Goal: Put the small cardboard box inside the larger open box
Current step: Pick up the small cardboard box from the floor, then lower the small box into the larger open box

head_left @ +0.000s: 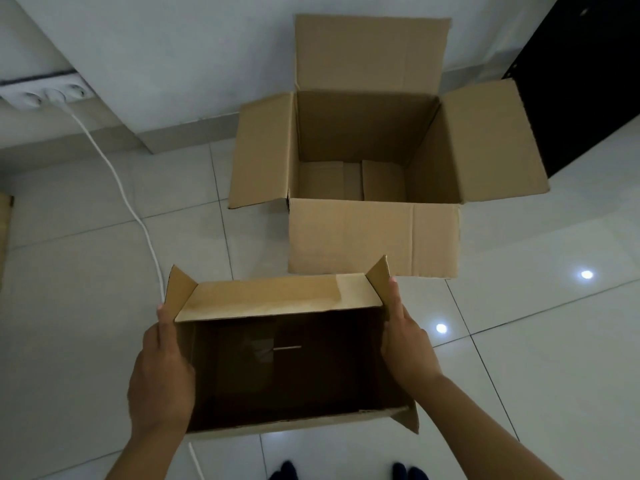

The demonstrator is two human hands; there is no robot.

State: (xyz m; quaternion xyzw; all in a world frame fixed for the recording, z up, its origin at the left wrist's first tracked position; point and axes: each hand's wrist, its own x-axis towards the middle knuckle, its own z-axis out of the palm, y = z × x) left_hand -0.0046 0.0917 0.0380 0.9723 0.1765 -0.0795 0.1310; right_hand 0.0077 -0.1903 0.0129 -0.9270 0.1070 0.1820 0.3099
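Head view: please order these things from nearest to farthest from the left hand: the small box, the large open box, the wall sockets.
1. Small box: held between both hands; the left hand presses its left side.
2. Large open box: on the floor ahead, to the right.
3. Wall sockets: far upper left, on the wall.

You stand on a glossy pale tiled floor (536, 358) mirroring ceiling lights, facing a plain white wall (180, 57); a white cable (121, 181) trails from white wall sockets (48, 95), and a black cabinet (588, 81) stands right.
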